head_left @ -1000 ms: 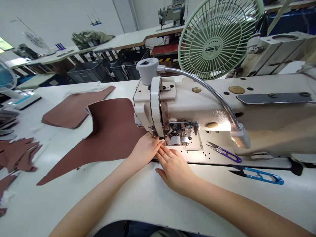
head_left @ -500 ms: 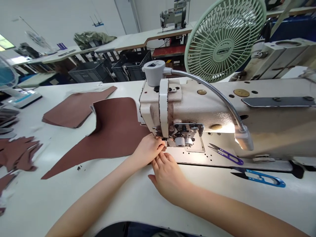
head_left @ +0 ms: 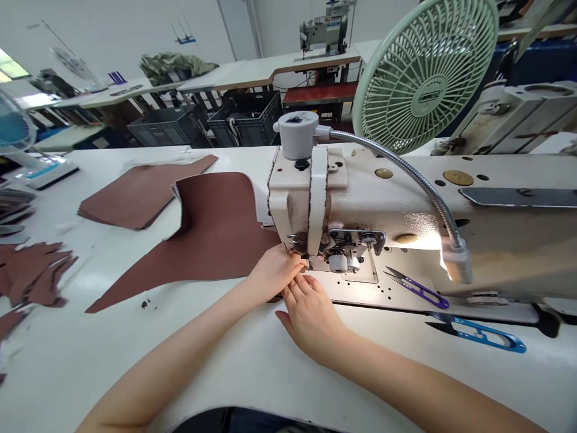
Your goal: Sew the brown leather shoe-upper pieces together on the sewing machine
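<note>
A large brown leather-like piece (head_left: 220, 231) lies on the white table, its right end running under the head of the sewing machine (head_left: 297, 198). The piece's upper left part is folded up, showing a pale underside. My left hand (head_left: 277, 269) is closed on its right edge, fingers curled and pinching close to the presser foot. Just below, my right hand (head_left: 313, 319) lies with fingers stretched toward the left fingertips and thumb apart. The needle and the edge under my fingers are mostly hidden.
Purple thread snips (head_left: 417, 287) lie on the machine bed, blue thread snips (head_left: 478, 334) on the table at right. A stack of brown pieces (head_left: 144, 192) and brown scraps (head_left: 40, 270) lie left. A lamp (head_left: 455, 258) and a green fan (head_left: 426, 90) stand around the machine.
The brown piece has slid a little to the right, toward the machine; its pointed left tip shifted right and away from me. Both hands stay at the presser foot. The view has shifted slightly.
</note>
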{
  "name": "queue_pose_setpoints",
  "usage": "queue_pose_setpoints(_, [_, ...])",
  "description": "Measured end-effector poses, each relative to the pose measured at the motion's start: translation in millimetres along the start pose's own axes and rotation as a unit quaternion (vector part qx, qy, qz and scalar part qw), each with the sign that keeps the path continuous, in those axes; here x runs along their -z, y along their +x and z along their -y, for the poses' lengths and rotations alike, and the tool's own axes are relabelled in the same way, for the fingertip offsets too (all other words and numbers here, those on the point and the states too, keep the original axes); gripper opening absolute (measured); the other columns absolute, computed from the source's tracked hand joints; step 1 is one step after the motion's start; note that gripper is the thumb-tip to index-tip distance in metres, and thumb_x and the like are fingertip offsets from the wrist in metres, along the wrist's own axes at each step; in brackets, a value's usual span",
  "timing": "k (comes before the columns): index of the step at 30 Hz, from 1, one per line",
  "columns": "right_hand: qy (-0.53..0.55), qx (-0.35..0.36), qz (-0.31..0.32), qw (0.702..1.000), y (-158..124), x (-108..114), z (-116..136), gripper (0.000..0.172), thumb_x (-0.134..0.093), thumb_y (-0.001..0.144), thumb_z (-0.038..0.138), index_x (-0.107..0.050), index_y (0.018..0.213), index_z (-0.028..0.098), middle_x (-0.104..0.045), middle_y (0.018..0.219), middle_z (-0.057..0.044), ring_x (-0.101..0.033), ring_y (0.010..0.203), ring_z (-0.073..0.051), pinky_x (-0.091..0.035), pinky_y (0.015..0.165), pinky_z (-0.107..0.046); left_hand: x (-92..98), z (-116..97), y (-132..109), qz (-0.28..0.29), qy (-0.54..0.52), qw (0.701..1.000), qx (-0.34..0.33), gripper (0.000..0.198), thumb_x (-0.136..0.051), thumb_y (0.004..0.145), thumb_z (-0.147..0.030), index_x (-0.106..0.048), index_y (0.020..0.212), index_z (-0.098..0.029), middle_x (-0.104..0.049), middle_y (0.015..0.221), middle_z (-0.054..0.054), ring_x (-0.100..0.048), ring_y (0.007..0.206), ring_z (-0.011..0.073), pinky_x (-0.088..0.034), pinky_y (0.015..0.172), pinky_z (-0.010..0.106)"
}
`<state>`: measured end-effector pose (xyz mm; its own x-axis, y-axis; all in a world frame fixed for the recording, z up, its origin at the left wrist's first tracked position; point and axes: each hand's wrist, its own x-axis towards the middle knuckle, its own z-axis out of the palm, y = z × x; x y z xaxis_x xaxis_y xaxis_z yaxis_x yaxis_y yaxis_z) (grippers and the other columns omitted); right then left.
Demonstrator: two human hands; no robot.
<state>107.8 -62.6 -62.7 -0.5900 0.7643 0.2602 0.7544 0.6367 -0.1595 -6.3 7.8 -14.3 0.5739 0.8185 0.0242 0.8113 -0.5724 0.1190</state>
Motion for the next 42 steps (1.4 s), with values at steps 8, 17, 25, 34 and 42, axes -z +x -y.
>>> queue_pose_setpoints(8, [0.055,-0.018,0.005,0.998,5.2,5.9,-4.2,0.044,-0.049,0.090,0.037,-0.056,0.120,0.006,-0.055,0.128,-0.019,-0.047,0.119,-0.029,-0.038,0.098,-0.044,-1.9,10.7,-14.0,0.005,-0.075,0.996,-0.049,0.029,-0.046,0.083,-0.006,-0.068,0.097,-0.019,-0.068,0.092,0.002,-0.056,0.085,0.0162,-0.043,0.075,0.026])
queue_pose_setpoints(17, [0.072,-0.029,-0.001,0.997,11.3,4.8,-7.6,0.038,-0.050,0.089,0.035,-0.056,0.117,0.009,-0.058,0.124,-0.017,-0.047,0.117,-0.029,-0.039,0.097,-0.046,-8.0,20.1,-14.0,-0.001,-0.074,0.996,-0.046,0.030,-0.046,0.088,-0.014,-0.066,0.108,-0.023,-0.066,0.107,0.003,-0.055,0.099,0.0182,-0.041,0.087,0.033])
queue_pose_setpoints(25, [0.064,-0.024,-0.016,0.998,13.6,-2.3,-10.1,0.041,-0.046,0.092,0.036,-0.054,0.120,0.007,-0.056,0.127,-0.018,-0.045,0.120,-0.029,-0.037,0.099,-0.045,-0.3,18.6,-12.7,0.015,-0.112,0.993,-0.024,0.027,-0.045,0.086,-0.009,-0.067,0.099,-0.018,-0.068,0.098,0.002,-0.056,0.096,0.0186,-0.041,0.086,0.033])
queue_pose_setpoints(34, [0.063,-0.027,-0.003,0.998,13.7,-2.5,-10.5,0.041,-0.046,0.091,0.033,-0.055,0.120,0.005,-0.055,0.128,-0.019,-0.044,0.122,-0.032,-0.036,0.100,-0.046,0.9,18.1,-9.9,0.009,-0.103,0.994,-0.031,0.028,-0.043,0.082,-0.005,-0.067,0.091,-0.016,-0.069,0.093,0.003,-0.056,0.091,0.0189,-0.043,0.083,0.033])
queue_pose_setpoints(42, [0.042,-0.010,-0.030,0.999,10.8,-6.9,-9.4,0.040,-0.047,0.091,0.034,-0.057,0.117,0.006,-0.058,0.124,-0.019,-0.046,0.121,-0.031,-0.037,0.098,-0.045,-5.5,21.7,-13.5,0.006,-0.102,0.994,-0.037,0.032,-0.042,0.080,-0.004,-0.067,0.093,-0.019,-0.069,0.098,0.001,-0.057,0.092,0.0189,-0.044,0.082,0.033])
